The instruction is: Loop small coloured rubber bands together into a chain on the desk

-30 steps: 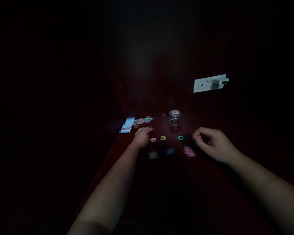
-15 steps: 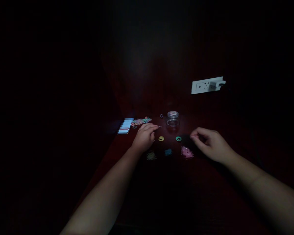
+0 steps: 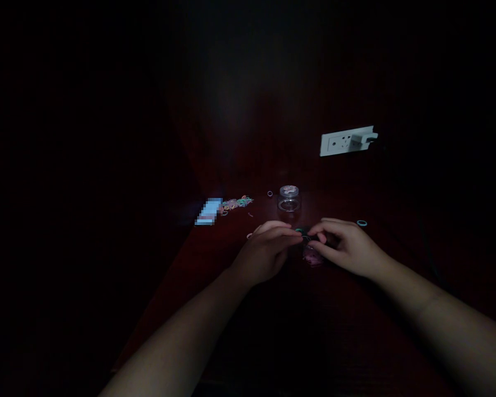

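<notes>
My left hand (image 3: 264, 253) reaches in with long fingers pressed together, their tips meeting those of my right hand (image 3: 345, 245). Between the fingertips is a small, dim loop (image 3: 306, 237), too dark to make out clearly. Just behind the tips shows a green elastic band (image 3: 300, 230), partly covered. A pile of small pink bands (image 3: 313, 257) lies under the right thumb. My left hand hides what lies beneath it. Beyond my right hand rests a teal band (image 3: 361, 223), and a pale pink band (image 3: 249, 236) peeks out beside the left knuckles.
A clear lidded jar (image 3: 289, 199) stands at the back, with a small purple ring (image 3: 270, 193) near it. Mixed coloured bands (image 3: 237, 203) are heaped beside a lit phone (image 3: 209, 212). A wall socket (image 3: 347, 141) with a plug is above the dark red table (image 3: 215, 248).
My left hand has moved right and nearer, and my right hand slightly left, so their fingertips meet. A teal band now shows on the right. The yellow and blue bands are now covered.
</notes>
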`<control>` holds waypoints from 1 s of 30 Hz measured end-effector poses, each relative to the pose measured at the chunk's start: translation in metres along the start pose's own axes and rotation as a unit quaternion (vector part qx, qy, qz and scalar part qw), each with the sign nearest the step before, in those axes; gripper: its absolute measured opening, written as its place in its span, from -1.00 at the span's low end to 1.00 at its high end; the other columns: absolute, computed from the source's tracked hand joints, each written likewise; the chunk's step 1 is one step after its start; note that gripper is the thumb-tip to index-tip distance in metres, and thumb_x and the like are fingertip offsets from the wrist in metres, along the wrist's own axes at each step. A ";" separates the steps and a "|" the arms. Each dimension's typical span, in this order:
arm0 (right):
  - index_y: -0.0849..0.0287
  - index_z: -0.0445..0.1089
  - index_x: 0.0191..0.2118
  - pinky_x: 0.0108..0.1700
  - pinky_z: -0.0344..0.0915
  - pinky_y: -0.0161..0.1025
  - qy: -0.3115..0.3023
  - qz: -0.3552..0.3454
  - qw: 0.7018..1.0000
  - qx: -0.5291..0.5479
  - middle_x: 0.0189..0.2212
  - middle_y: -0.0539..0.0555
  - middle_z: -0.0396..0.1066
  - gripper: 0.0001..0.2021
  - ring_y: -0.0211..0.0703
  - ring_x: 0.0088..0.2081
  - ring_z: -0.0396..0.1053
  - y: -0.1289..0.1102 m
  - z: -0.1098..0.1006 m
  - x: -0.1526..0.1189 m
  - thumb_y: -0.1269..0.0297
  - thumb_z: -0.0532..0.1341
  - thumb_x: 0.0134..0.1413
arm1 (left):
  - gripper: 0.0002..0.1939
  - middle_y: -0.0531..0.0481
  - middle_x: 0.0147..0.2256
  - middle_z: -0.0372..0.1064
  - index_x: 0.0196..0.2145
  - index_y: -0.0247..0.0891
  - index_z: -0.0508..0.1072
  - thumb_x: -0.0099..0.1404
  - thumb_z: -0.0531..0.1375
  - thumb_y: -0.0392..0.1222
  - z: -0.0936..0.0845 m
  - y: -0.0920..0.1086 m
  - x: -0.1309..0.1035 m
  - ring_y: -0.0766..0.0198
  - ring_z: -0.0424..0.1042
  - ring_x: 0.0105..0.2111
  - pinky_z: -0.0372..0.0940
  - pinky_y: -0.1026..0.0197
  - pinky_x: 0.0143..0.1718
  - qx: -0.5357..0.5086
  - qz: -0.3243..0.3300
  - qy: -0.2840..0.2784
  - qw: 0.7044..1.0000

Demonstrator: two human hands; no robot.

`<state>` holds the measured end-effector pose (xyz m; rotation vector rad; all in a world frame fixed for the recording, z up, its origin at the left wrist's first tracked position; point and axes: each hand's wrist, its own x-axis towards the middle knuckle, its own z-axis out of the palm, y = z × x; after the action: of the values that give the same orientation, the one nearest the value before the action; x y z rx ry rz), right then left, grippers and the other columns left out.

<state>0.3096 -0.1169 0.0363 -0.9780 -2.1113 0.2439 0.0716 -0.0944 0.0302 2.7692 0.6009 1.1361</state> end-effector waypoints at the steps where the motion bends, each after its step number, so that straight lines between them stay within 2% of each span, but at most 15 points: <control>1: 0.15 0.47 -0.25 -0.34 0.26 -0.25 -0.001 -0.004 1.000 0.003 -0.51 -0.02 0.28 -0.89 -0.20 -0.43 0.31 0.000 0.000 0.000 0.24 0.25 0.19 | -0.59 0.00 0.01 0.49 0.04 -0.05 0.44 0.33 0.11 -0.43 0.000 0.000 0.000 0.14 0.35 0.11 0.37 -0.06 0.06 -0.001 0.002 -0.001 1.000; 9: 0.17 0.45 -0.32 -0.35 0.23 -0.27 -0.001 -0.011 1.000 0.020 -0.51 -0.02 0.28 -0.88 -0.23 -0.45 0.28 -0.001 0.000 -0.002 0.32 0.19 0.23 | -0.63 0.01 0.00 0.49 0.00 -0.06 0.45 0.32 0.13 -0.42 0.001 0.003 0.000 0.13 0.37 0.07 0.38 -0.06 0.03 -0.005 0.016 0.016 1.000; 16: 0.17 0.44 -0.36 -0.35 0.22 -0.28 -0.006 -0.007 1.000 0.021 -0.52 -0.03 0.29 -0.87 -0.23 -0.45 0.29 0.000 0.000 -0.002 0.31 0.20 0.22 | -0.82 -0.02 -0.06 0.49 -0.17 -0.16 0.47 0.29 0.19 -0.37 -0.002 0.005 0.003 0.19 0.44 -0.05 0.38 0.00 -0.01 -0.013 0.005 0.066 0.998; 25: 0.17 0.44 -0.37 -0.36 0.21 -0.28 -0.021 -0.001 1.000 0.013 -0.53 -0.03 0.29 -0.84 -0.24 -0.46 0.30 -0.006 0.000 -0.001 0.28 0.20 0.24 | -0.76 -0.02 -0.06 0.48 -0.09 -0.16 0.46 0.27 0.29 -0.22 0.004 0.007 0.002 0.18 0.43 -0.07 0.38 0.02 -0.06 0.012 -0.040 0.063 0.997; 30: 0.17 0.45 -0.33 -0.35 0.20 -0.27 -0.039 -0.001 0.999 0.008 -0.51 -0.01 0.31 -0.83 -0.23 -0.45 0.31 -0.006 -0.001 -0.001 0.27 0.18 0.25 | -0.90 0.00 -0.12 0.51 -0.20 -0.16 0.50 0.30 0.26 -0.23 0.004 0.006 0.003 0.21 0.45 -0.12 0.40 0.05 -0.09 0.016 -0.036 0.068 0.997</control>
<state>0.3073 -0.1222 0.0388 -0.9701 -2.1787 0.3019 0.0786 -0.0985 0.0305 2.6876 0.7337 1.3181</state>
